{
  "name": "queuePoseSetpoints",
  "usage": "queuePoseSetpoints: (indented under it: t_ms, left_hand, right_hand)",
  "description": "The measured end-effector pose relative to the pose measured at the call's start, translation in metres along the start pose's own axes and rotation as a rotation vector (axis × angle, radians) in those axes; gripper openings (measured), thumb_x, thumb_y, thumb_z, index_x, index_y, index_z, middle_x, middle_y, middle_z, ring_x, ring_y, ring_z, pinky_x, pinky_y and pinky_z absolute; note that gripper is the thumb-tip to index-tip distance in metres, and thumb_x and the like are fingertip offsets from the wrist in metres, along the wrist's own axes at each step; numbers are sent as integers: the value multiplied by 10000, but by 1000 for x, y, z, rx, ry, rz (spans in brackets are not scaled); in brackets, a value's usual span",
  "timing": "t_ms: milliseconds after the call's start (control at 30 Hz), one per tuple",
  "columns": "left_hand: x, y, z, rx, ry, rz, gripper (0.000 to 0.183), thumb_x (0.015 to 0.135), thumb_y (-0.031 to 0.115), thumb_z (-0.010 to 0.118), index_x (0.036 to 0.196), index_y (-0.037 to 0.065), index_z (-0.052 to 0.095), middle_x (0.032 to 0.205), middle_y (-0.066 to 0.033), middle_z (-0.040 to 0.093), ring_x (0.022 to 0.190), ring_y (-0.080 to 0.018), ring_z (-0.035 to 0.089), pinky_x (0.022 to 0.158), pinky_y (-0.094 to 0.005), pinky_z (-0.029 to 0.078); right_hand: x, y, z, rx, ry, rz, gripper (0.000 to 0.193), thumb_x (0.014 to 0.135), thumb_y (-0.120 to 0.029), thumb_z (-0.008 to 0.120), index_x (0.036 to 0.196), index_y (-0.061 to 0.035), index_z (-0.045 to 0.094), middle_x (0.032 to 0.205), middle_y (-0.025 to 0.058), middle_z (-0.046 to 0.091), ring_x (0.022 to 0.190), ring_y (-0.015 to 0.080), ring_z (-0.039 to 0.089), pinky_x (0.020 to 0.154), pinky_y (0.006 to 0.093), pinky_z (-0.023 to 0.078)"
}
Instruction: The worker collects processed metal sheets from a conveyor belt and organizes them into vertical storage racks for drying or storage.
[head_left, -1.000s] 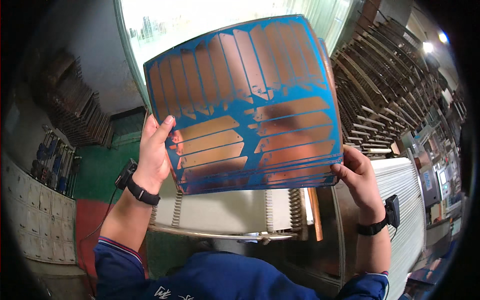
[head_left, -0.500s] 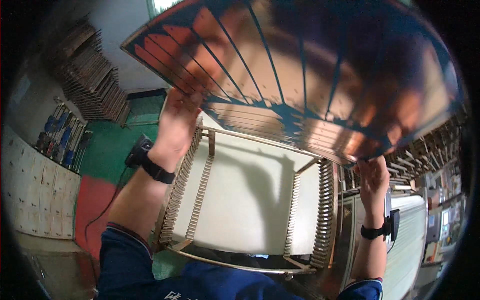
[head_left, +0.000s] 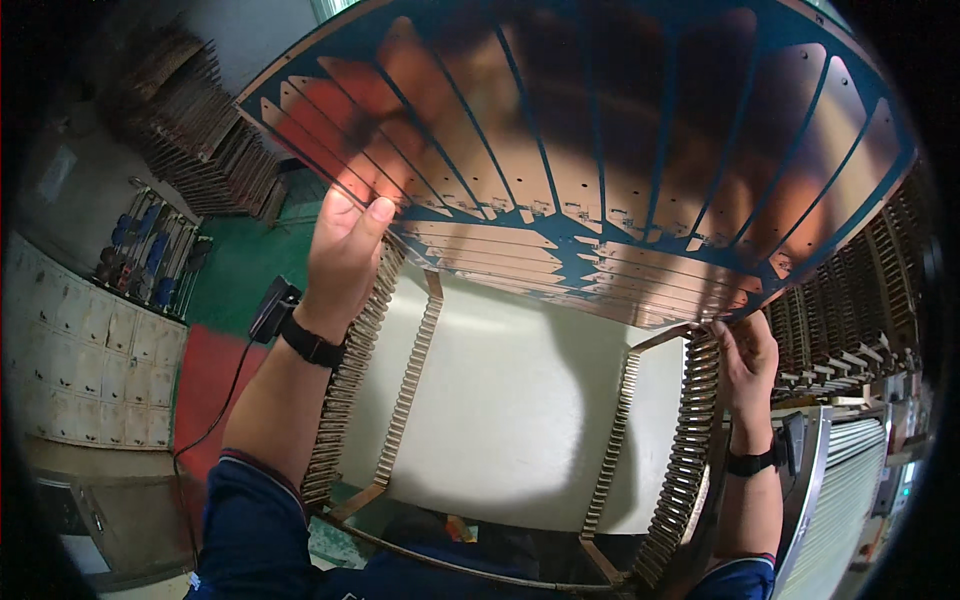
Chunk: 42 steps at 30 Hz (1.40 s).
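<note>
I hold a large thin panel [head_left: 600, 150], blue with shiny copper strips fanned across it, tilted flat close above my head's camera. My left hand [head_left: 342, 250] grips its near left edge, thumb on top. My right hand [head_left: 745, 350] pinches its near right corner. Below the panel stands a slotted rack [head_left: 520, 400] with toothed comb rails on both sides and a pale flat base. Both wrists wear black bands.
More slotted racks filled with panels stand at the right [head_left: 850, 320] and at the far left [head_left: 200, 150]. A white ribbed machine [head_left: 850, 480] is at the lower right. The floor is green and red [head_left: 220, 330], with pale lockers [head_left: 70, 370] at the left.
The panel has swung from upright against the window to nearly flat overhead and come closer to the camera. Both hands kept their hold on its edges over the rack.
</note>
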<state>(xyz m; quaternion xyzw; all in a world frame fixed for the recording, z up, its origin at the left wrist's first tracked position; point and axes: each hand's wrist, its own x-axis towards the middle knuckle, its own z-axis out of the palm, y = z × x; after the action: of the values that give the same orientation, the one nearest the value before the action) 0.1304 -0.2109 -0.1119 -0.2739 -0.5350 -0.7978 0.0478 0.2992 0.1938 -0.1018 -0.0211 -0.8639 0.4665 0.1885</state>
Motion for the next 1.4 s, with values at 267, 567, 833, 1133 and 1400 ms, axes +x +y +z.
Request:
queuePoseSetpoints:
  t_ms: [267,567,833,1133,1400]
  left_hand:
    - [0,-3,6,0,95,-43,259,965,69,517,1212,-1,483,1166,-81,577,1072,-153,543,986,-314,410]
    - [-3,-11,-10,56,93,-135,242,1006,129,515,1222,21,495,1238,-115,580,1128,-184,564,989,-321,444]
    - [-4,-20,-9,107,85,-150,340,1009,218,542,1300,58,469,1268,-63,579,1100,-149,569,942,-281,459]
    - [-3,-20,-17,102,42,-162,379,998,223,563,1333,76,463,1306,-40,563,1148,-136,541,943,-269,426]
    - [-3,-15,-11,69,49,-163,351,1000,132,534,1327,23,462,1311,-101,552,1206,-180,522,1051,-334,394]
  right_hand:
    - [5,9,7,255,75,33,95,953,15,567,1045,17,590,929,21,612,865,85,582,809,240,478]
    - [16,15,18,254,-3,96,86,931,-10,623,1010,11,596,905,15,641,878,73,590,793,232,476]
    - [10,20,1,184,-57,145,88,924,-43,646,988,5,610,859,7,647,822,68,577,761,238,474]
    - [11,28,7,146,-48,98,110,929,-79,651,1007,-6,629,867,-2,643,823,72,580,764,241,473]
    - [13,24,8,191,-39,139,99,939,-71,633,1013,-5,625,892,3,650,855,76,593,790,239,475]
